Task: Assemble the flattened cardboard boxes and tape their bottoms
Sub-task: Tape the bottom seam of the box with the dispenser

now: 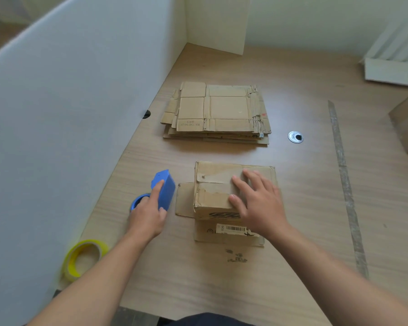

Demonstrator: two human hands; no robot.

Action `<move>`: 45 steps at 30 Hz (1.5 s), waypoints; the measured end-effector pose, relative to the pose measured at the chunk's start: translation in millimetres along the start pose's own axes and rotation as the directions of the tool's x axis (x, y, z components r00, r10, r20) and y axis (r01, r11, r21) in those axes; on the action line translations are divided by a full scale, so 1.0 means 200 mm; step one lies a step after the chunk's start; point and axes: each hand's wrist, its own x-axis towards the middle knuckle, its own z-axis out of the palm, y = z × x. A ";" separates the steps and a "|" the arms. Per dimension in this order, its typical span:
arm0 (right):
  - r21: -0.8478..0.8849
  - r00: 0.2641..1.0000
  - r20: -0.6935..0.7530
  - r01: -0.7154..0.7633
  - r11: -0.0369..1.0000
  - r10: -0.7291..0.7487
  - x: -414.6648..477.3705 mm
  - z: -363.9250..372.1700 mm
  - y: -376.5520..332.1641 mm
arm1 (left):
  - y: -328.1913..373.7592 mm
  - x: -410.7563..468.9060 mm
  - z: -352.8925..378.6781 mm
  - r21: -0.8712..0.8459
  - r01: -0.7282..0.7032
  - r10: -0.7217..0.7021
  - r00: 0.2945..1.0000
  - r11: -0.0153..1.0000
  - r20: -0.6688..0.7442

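We see a wood-grain surface (292, 208) bounded on the left by a grey partition (68, 114), with a dark cable notch (146, 114) at its edge. A round metal grommet (295, 137) sits right of centre. At far right we find a white box (391, 71); a pale board (218, 22) leans in the far corner.
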 end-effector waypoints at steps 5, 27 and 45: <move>0.010 0.999 0.019 0.047 0.999 -0.047 -0.02 -0.02 0.02 | 0.05 -0.07 -0.14 -0.164 -0.166 0.141 0.978 0.972 -0.154; 0.782 0.996 -0.061 0.003 0.624 0.072 -0.01 -0.11 0.18 | 0.48 -0.08 -0.32 0.353 -0.868 0.911 0.402 0.349 0.089; 0.827 0.986 -0.052 -0.047 0.561 0.160 0.01 -0.12 0.18 | 0.59 0.01 -0.33 0.187 -0.933 0.924 0.341 0.309 0.175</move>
